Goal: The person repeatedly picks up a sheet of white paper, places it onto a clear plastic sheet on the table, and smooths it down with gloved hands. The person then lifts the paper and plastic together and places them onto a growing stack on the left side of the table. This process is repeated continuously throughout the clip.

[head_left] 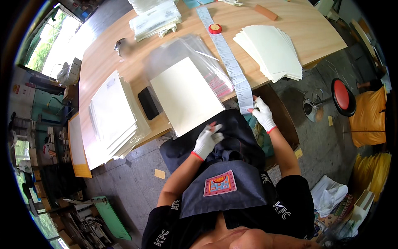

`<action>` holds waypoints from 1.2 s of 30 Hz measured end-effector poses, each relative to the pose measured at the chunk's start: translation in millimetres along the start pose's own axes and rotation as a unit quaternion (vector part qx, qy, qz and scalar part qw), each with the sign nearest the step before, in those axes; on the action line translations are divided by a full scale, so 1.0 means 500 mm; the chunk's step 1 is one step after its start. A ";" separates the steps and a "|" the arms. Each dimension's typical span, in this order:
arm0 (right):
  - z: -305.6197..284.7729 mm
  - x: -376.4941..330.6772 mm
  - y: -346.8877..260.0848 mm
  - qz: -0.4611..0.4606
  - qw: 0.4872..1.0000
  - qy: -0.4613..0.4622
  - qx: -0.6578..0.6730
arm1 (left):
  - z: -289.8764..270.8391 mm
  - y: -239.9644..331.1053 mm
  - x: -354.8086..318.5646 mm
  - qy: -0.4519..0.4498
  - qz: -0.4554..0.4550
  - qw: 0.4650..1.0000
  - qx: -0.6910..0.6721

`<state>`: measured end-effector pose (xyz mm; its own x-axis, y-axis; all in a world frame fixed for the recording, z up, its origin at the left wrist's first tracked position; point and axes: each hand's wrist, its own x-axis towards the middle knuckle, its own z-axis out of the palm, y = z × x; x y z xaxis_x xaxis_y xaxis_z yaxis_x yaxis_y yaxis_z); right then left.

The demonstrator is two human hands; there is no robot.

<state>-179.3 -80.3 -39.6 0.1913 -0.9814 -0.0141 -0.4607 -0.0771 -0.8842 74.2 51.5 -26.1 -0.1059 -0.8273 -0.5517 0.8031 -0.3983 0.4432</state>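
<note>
My right hand [263, 114], in a white glove with bare fingertips, grips the near end of a long strip of pale blue printed labels [232, 66] at the table's edge. My left hand [207, 141], gloved the same way, hovers over my lap with its fingers apart and nothing visible in them. Just beyond it, a cream card sheet [188, 97] lies on a pile of clear plastic bags [176, 52], its near corner past the table edge. A red round object [215, 28] rests on the label strip.
A stack of bagged sheets [114, 114] and a black phone [148, 103] lie left on the wooden table [120, 56]. Fanned cream cards [271, 52] lie right, near an orange-brown block [266, 12]. White bundles [155, 20] sit at the back. A red-seated stool [341, 94] stands right.
</note>
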 end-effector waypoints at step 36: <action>0.162 0.143 -0.287 0.037 0.928 -0.267 0.255 | -0.146 0.092 -0.236 0.163 0.199 0.966 0.022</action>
<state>-29.4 -125.1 48.5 0.6415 -0.7425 -0.1928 -0.0453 0.2142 -0.9757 166.4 159.7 7.6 0.4020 -0.7529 -0.5211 0.7162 -0.0961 0.6913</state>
